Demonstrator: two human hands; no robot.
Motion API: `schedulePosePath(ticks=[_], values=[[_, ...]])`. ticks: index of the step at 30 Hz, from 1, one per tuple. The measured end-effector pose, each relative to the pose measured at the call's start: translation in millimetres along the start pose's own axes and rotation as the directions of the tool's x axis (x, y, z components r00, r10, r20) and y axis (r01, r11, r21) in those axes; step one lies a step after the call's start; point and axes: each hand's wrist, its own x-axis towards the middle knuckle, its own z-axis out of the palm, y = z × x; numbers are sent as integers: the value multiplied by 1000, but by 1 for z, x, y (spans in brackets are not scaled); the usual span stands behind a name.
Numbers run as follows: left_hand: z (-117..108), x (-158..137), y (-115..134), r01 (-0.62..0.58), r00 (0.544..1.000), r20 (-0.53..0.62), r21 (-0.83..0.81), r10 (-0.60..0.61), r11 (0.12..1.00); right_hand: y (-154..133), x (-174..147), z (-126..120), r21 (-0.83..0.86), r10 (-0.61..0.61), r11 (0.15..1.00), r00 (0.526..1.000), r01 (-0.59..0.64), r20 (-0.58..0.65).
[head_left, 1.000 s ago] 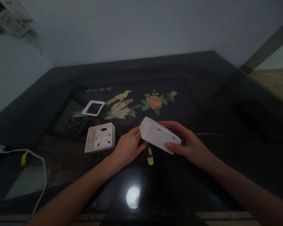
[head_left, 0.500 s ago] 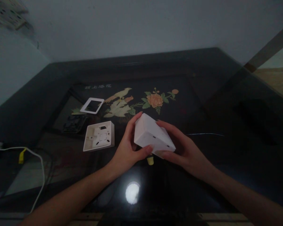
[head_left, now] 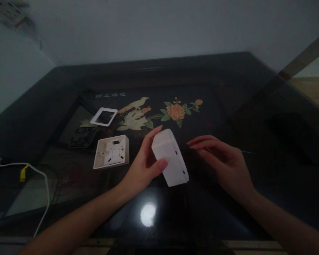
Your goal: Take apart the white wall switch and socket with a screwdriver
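A white wall switch or socket box with a plate fitted on it is tilted in my left hand. My left thumb presses on its side and the fingers wrap behind it. The box's front face is turned away. My right hand is off to the right, apart from the box, its fingers loosely bent with nothing visible in them. Left of my left hand lies another white box, hollow side up. Beyond that box is a white square frame, near a black slotted part.
A dark glossy table with an inlaid bird-and-flower picture carries everything. A white cable with a yellow tag runs along the left. One end of a thin shiny rod or line shows past my right hand.
My right hand has let go of the white box and moved right. My left hand keeps hold of the box, now turned more upright with its plate side facing right.
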Motion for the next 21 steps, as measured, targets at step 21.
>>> schedulePosePath(ticks=[21], values=[[9, -9, 11, -20, 995, 102, 118, 8, 993, -14, -14, 8, -33, -174, 984, 982, 177, 78]])
